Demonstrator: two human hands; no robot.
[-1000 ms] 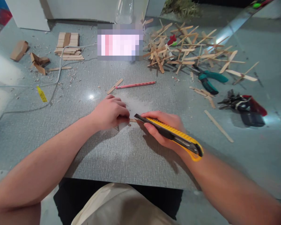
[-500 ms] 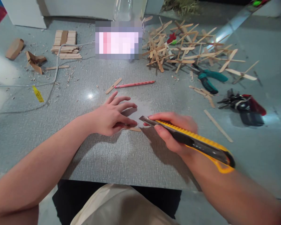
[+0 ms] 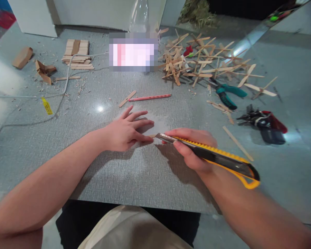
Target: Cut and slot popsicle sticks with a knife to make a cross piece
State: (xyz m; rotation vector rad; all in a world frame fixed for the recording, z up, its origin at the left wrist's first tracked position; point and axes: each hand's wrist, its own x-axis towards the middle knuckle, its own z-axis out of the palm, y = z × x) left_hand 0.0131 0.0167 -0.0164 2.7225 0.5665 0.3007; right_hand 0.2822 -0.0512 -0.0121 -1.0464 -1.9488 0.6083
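My right hand [image 3: 194, 148] is closed around a yellow and black utility knife [image 3: 217, 155]. Its blade points left and its tip meets the end of a small wooden craft stick [image 3: 153, 136], though I cannot tell whether it cuts in. Thumb and index finger of my left hand [image 3: 126, 133] hold that stick low over the table, its other fingers spread; most of the stick is hidden under them. Just beyond the left hand lie a pink pencil [image 3: 150, 98] and another craft stick [image 3: 127, 98].
Crossed craft sticks [image 3: 197, 62] pile up at the back right, near teal-handled pliers [image 3: 228, 95] and a bunch of keys [image 3: 259, 119]. A single stick [image 3: 237, 143] lies right. Back left are a bundle of sticks [image 3: 77, 52], a white cable [image 3: 67, 79] and wood shavings.
The blade tip has come to the stick's end, beside my left fingertips. My left fingers have straightened a little, and the stick's visible end has risen slightly. The view has shifted a bit.
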